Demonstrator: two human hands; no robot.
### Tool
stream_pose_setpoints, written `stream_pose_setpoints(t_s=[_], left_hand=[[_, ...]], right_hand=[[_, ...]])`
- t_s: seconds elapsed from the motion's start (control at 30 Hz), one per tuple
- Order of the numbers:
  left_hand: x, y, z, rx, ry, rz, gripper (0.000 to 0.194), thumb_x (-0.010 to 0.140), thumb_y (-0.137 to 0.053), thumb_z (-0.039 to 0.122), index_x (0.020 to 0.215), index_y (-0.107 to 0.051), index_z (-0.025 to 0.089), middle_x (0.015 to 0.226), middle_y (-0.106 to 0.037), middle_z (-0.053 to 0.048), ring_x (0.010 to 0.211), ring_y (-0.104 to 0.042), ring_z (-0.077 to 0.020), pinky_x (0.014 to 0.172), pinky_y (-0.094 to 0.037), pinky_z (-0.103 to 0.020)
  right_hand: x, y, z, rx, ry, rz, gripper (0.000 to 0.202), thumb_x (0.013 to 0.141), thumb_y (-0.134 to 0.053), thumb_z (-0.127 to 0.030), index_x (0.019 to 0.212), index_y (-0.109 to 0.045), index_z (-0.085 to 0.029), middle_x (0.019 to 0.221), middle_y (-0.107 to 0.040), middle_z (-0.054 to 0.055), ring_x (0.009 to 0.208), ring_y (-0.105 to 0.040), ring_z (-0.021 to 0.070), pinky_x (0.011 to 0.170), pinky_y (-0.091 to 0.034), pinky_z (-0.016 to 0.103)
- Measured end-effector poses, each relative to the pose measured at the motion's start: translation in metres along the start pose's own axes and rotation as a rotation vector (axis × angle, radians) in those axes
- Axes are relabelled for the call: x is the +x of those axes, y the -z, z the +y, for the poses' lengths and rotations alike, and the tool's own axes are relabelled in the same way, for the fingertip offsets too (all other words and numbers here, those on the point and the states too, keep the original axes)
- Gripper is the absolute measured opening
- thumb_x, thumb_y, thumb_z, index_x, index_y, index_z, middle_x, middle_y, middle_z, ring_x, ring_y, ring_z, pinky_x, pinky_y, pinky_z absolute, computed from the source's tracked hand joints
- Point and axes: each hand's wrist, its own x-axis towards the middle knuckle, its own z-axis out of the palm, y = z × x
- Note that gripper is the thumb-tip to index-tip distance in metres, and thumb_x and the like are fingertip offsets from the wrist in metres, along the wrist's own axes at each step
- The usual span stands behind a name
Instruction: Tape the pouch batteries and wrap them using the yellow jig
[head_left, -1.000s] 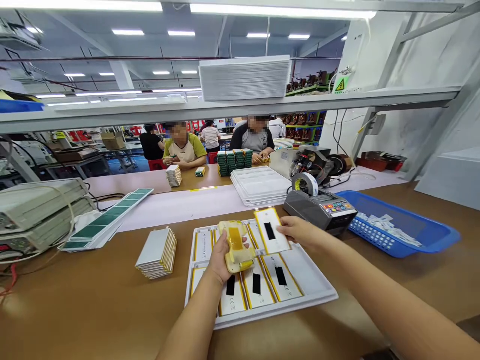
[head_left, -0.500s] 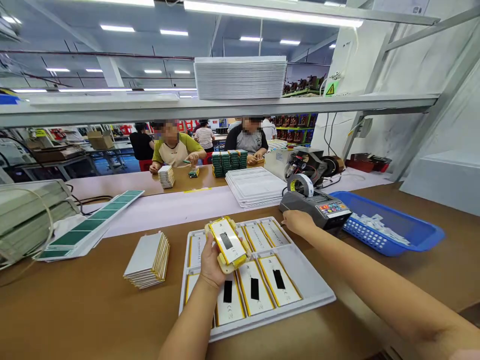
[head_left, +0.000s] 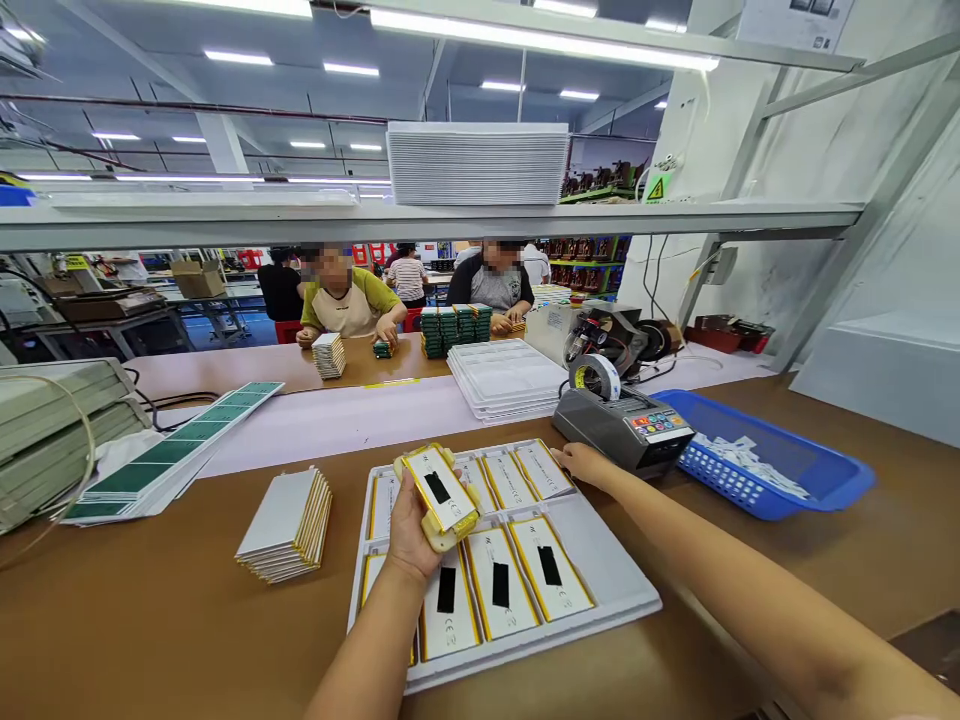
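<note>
My left hand [head_left: 411, 535] is closed around a pale yellow holder [head_left: 444, 537] with a flat white battery cell [head_left: 441, 487] in it. A black tape strip lies across that cell, and yellow tape edges it. Beneath is a white divided tray [head_left: 525, 660] with more cells; several in its front row carry black strips. My right hand [head_left: 586, 465] is at the tray's far right corner, just in front of a grey tape dispenser [head_left: 611, 430]. Its fingers are pressed together, and whatever they may pinch is too small to make out.
A stack of white cells [head_left: 283, 525] stands left of the tray. To the right is a blue basket [head_left: 840, 480] holding white scraps. White trays [head_left: 510, 375] are piled behind. Two people sit across the bench near green stacks [head_left: 455, 330]. A shelf [head_left: 300, 228] crosses overhead.
My right hand has drawn slightly back from the dispenser toward the tray corner. The left hand keeps the holder and cell, now a little lower and further left in view.
</note>
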Motion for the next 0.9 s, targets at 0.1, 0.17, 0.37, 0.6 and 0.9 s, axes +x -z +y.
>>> stream_pose_setpoints(t_s=[0.1, 0.17, 0.37, 0.6, 0.9], left_hand=[[0.000, 0.002, -0.001, -0.020, 0.008, 0.027, 0.045, 0.073, -0.049, 0.046, 0.105, -0.053, 0.014, 0.084, -0.063, -0.010, 0.082, -0.060, -0.0244, 0.072, -0.047, -0.041], [-0.001, 0.003, -0.001, -0.024, 0.018, 0.042, 0.043, 0.072, -0.051, 0.046, 0.099, -0.055, 0.014, 0.080, -0.063, -0.008, 0.078, -0.060, -0.0229, 0.072, -0.047, -0.040], [-0.002, 0.009, -0.001, -0.012, 0.021, 0.075, 0.043, 0.068, -0.054, 0.051, 0.088, -0.056, 0.012, 0.074, -0.062, -0.008, 0.075, -0.060, -0.0224, 0.071, -0.046, -0.038], [-0.006, 0.004, -0.005, -0.053, 0.074, 0.003, 0.046, 0.068, -0.052, 0.053, 0.090, -0.057, 0.013, 0.077, -0.063, -0.010, 0.081, -0.060, -0.0264, 0.072, -0.045, -0.042], [-0.008, 0.011, 0.004, -0.069, 0.016, -0.121, 0.057, 0.069, -0.046, 0.058, 0.103, -0.055, 0.013, 0.091, -0.063, -0.013, 0.092, -0.056, -0.0293, 0.075, -0.044, -0.044]], right_hand=[[-0.002, 0.000, -0.001, 0.078, -0.023, -0.040, 0.032, 0.081, -0.042, -0.040, 0.080, -0.059, -0.012, 0.077, -0.063, 0.008, 0.069, -0.057, 0.0153, 0.054, -0.036, 0.022], [-0.004, 0.001, -0.008, 0.114, -0.025, -0.073, 0.024, 0.076, -0.050, -0.035, 0.075, -0.060, -0.012, 0.074, -0.063, 0.008, 0.068, -0.057, 0.0156, 0.055, -0.036, 0.022], [-0.015, 0.022, -0.039, 0.188, -0.044, -0.142, 0.012, 0.073, -0.051, -0.017, 0.067, -0.058, -0.009, 0.055, -0.055, 0.005, 0.050, -0.050, 0.0132, 0.048, -0.033, 0.024], [-0.044, 0.036, -0.106, 0.367, 0.200, -0.136, 0.019, 0.080, -0.041, -0.024, 0.076, -0.055, -0.012, 0.059, -0.053, 0.000, 0.048, -0.043, 0.0074, 0.046, -0.031, 0.020], [-0.095, 0.030, -0.151, 0.186, 0.429, 0.124, 0.027, 0.081, -0.039, -0.039, 0.077, -0.057, -0.019, 0.085, -0.061, 0.005, 0.076, -0.053, 0.0171, 0.057, -0.029, 0.024]])
